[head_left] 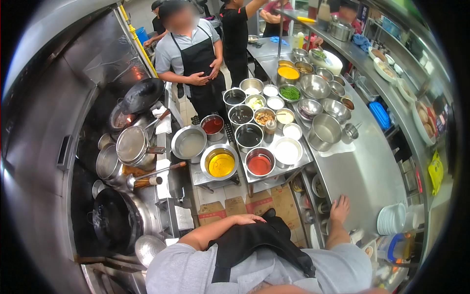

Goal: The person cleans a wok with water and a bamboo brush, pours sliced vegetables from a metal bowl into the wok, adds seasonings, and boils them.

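Yellow liquid [221, 165] in bowl [204, 161]; right hand [339, 209] on counter [350, 171]

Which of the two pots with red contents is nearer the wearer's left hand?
The front red-filled pot, right of the wide-rimmed pot of yellow liquid; the other red one stands behind that pot, farther from the left hand.

To our left we see a sheet-metal wall [34, 157] with a yellow pipe [131, 30] along its far end, below us pale floor tiles [209, 197] partly covered by flattened cardboard [282, 203], and to our right a long raised steel shelf [366, 61], beyond which a bright streak [432, 60] may be a light or reflection.
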Available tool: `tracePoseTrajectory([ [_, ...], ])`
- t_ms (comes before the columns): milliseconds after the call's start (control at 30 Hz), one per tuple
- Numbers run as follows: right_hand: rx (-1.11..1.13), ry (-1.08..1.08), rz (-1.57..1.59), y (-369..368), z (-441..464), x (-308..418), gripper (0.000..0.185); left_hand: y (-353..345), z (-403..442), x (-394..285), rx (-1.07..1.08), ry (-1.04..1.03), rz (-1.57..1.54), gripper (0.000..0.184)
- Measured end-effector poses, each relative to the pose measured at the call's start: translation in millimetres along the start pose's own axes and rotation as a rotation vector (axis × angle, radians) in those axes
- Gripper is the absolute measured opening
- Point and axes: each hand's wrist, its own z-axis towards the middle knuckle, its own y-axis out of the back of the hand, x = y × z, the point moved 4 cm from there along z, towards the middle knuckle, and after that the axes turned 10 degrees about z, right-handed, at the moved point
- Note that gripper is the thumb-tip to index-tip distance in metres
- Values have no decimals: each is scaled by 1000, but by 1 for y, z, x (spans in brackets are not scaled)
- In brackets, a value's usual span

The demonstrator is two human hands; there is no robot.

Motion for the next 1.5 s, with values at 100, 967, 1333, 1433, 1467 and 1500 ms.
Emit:
tracePoseTrajectory([
  [100, -16, 5, 7, -6, -1, 10, 59, 4, -10, -6, -10, -9, 15, 61],
  [967, -24, 23, -5, -12, 4, -16, 56, -34, -5, -184, 125, 368, 408, 69],
  [1333, 0, 22, -26, -1, 6, -4, 57, -44, -8, -212, 250, 92, 372, 54],
  [1433, 74, -73, -28, -7, 4, -12, 60, -47, -11, -217, 319, -66, 320, 53],
  [1467, 58, -77, -26, -10, 4, -14, 60, -44, -10, -220, 315, -153, 309, 53],
  [1500, 45, -78, -22, -12, 5, -15, 60, -43, -10, -223, 369, -169, 306, 53],
])
